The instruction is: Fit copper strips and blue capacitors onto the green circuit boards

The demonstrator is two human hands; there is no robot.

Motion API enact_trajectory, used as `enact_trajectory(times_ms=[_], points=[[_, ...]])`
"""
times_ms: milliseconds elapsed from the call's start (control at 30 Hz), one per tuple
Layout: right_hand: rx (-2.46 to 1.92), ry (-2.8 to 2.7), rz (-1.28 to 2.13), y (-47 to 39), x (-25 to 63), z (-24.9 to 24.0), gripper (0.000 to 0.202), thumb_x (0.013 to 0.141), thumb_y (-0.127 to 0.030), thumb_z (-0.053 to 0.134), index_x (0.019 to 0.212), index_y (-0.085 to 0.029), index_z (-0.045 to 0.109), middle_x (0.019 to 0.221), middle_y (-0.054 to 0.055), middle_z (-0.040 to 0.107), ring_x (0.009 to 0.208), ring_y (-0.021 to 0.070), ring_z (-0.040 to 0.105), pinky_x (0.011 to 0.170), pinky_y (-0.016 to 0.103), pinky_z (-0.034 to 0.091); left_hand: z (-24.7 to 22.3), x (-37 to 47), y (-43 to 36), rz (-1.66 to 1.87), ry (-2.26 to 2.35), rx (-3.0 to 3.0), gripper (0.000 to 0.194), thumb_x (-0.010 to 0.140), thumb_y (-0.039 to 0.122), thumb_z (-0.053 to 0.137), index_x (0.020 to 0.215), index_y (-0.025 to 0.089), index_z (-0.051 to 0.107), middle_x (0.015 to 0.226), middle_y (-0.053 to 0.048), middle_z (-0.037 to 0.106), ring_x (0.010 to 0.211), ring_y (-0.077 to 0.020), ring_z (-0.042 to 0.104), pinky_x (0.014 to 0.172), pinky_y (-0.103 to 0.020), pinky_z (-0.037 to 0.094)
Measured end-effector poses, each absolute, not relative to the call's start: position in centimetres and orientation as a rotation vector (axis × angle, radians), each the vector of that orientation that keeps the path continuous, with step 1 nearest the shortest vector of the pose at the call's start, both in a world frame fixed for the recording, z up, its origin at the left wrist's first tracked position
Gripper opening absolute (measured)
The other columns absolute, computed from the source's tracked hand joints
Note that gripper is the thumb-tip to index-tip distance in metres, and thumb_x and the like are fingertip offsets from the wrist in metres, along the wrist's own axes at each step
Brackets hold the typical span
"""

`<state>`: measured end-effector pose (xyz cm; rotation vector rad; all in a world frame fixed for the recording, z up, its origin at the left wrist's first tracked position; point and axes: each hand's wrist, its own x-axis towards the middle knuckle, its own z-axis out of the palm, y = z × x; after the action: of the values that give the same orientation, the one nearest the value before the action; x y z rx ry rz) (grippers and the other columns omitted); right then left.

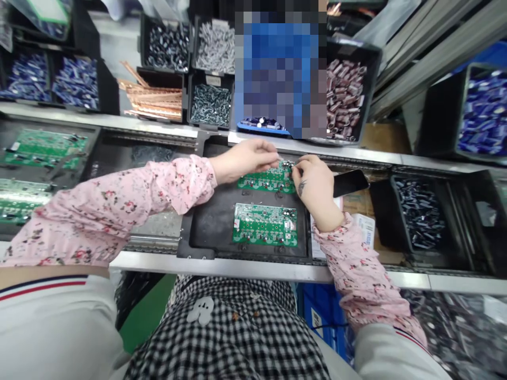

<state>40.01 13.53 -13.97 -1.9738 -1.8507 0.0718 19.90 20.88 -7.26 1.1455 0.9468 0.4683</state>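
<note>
Two green circuit boards lie in a black tray [209, 211] in front of me. My left hand [253, 158] is over the upper left part of the far circuit board [265, 182], its fingertips drawn together; anything between them is too small to make out. At that board's upper right corner, beside small capacitors [285, 165], my right hand [316, 182] is closed in a pinch, and what it grips is hidden. The near circuit board [264, 224] lies flat below both hands, untouched.
Behind the rail stand bins of parts: dark capacitors [168, 47], grey parts [216, 47], copper-coloured strips [154, 100] and brownish capacitors [344, 97]. A black phone [350, 182] lies right of my right hand, near a bin of dark parts [422, 214]. More boards [43, 148] are at left.
</note>
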Motion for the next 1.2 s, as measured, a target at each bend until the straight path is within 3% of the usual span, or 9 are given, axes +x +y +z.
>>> enact_trajectory(times_ms=[167, 300, 400, 500, 633, 767, 933, 1100, 1200], points=[[-1.708, -1.835, 0.076, 10.6, 37.9, -11.4, 0.033, 0.095, -0.040, 0.058, 0.120, -0.020, 0.067, 0.133, 0.015, 0.062, 0.124, 0.0328, 0.058, 0.106, 0.054, 0.046, -7.5, 19.6, 17.3, 0.419, 0.934, 0.833, 0.016, 0.098, 0.006, 0.059, 0.084, 0.012, 0.058, 0.075, 0.000, 0.062, 0.064, -0.0047, 0.056, 0.078, -0.023, 0.046], [-1.573, -1.735, 0.192, 7.1, 35.9, -9.5, 0.021, 0.096, -0.037, 0.057, 0.098, -0.026, 0.074, 0.108, 0.008, 0.072, 0.106, 0.0263, 0.067, 0.100, 0.049, 0.053, -8.3, 19.6, 15.2, 0.342, 0.778, 0.849, 0.013, 0.098, 0.010, 0.060, 0.086, 0.013, 0.057, 0.079, -0.002, 0.064, 0.073, -0.0064, 0.061, 0.084, -0.024, 0.048], [-1.626, -1.639, 0.147, 4.8, 36.1, -9.6, 0.020, 0.094, -0.037, 0.059, 0.088, -0.027, 0.075, 0.100, 0.007, 0.073, 0.097, 0.0259, 0.069, 0.094, 0.050, 0.056, -8.1, 19.1, 16.8, 0.227, 0.758, 1.420, 0.003, 0.096, 0.016, 0.065, 0.095, 0.013, 0.063, 0.087, -0.006, 0.068, 0.080, -0.0125, 0.065, 0.086, -0.030, 0.051], [-1.706, -1.582, 0.095, 2.8, 37.5, -11.1, 0.017, 0.089, -0.036, 0.063, 0.081, -0.027, 0.074, 0.102, 0.008, 0.071, 0.096, 0.0260, 0.069, 0.091, 0.049, 0.057, -7.1, 17.6, 22.4, 0.400, 1.100, 2.299, 0.017, 0.097, 0.020, 0.063, 0.113, 0.017, 0.067, 0.108, -0.007, 0.070, 0.104, -0.0200, 0.065, 0.099, -0.035, 0.048], [-1.746, -1.596, 0.118, 1.4, 38.6, -13.6, 0.017, 0.085, -0.033, 0.066, 0.072, -0.024, 0.071, 0.102, 0.011, 0.068, 0.095, 0.0254, 0.068, 0.089, 0.047, 0.057, -6.9, 14.9, 30.9, 0.403, 1.507, 2.380, 0.027, 0.095, 0.011, 0.058, 0.120, 0.011, 0.067, 0.125, -0.015, 0.063, 0.133, -0.0346, 0.050, 0.115, -0.052, 0.032], [-1.777, -1.635, 0.183, 1.1, 38.4, -14.5, 0.016, 0.085, -0.031, 0.065, 0.072, -0.024, 0.070, 0.108, 0.011, 0.067, 0.101, 0.0259, 0.066, 0.093, 0.047, 0.055, -9.0, 13.7, 34.5, 0.215, 1.612, 2.313, 0.021, 0.088, 0.018, 0.068, 0.107, 0.023, 0.074, 0.121, -0.009, 0.067, 0.128, -0.0316, 0.053, 0.114, -0.047, 0.036], [-1.773, -1.644, 0.175, 1.2, 38.3, -14.4, 0.015, 0.086, -0.030, 0.064, 0.073, -0.023, 0.069, 0.108, 0.011, 0.066, 0.098, 0.0255, 0.066, 0.092, 0.047, 0.055, -10.8, 13.5, 34.5, 0.301, 1.606, 2.289, 0.020, 0.095, 0.023, 0.062, 0.110, 0.014, 0.071, 0.117, -0.006, 0.065, 0.124, -0.0248, 0.051, 0.113, -0.042, 0.030], [-1.762, -1.694, 0.125, 1.2, 38.4, -14.4, 0.016, 0.087, -0.029, 0.063, 0.074, -0.023, 0.068, 0.107, 0.011, 0.065, 0.096, 0.0244, 0.066, 0.089, 0.044, 0.056, -10.6, 12.5, 35.0, 0.604, 1.401, 2.103, 0.030, 0.092, 0.042, 0.061, 0.119, 0.027, 0.063, 0.106, -0.006, 0.065, 0.133, -0.0266, 0.031, 0.108, -0.037, 0.029], [-1.778, -1.726, 0.106, 1.1, 38.2, -14.3, 0.014, 0.087, -0.029, 0.064, 0.075, -0.023, 0.067, 0.109, 0.010, 0.064, 0.099, 0.0250, 0.066, 0.090, 0.044, 0.056, -10.0, 12.8, 34.6, 0.818, 1.212, 1.939, 0.014, 0.097, 0.033, 0.058, 0.110, 0.028, 0.057, 0.088, -0.002, 0.061, 0.120, -0.0201, 0.030, 0.103, -0.030, 0.029]])
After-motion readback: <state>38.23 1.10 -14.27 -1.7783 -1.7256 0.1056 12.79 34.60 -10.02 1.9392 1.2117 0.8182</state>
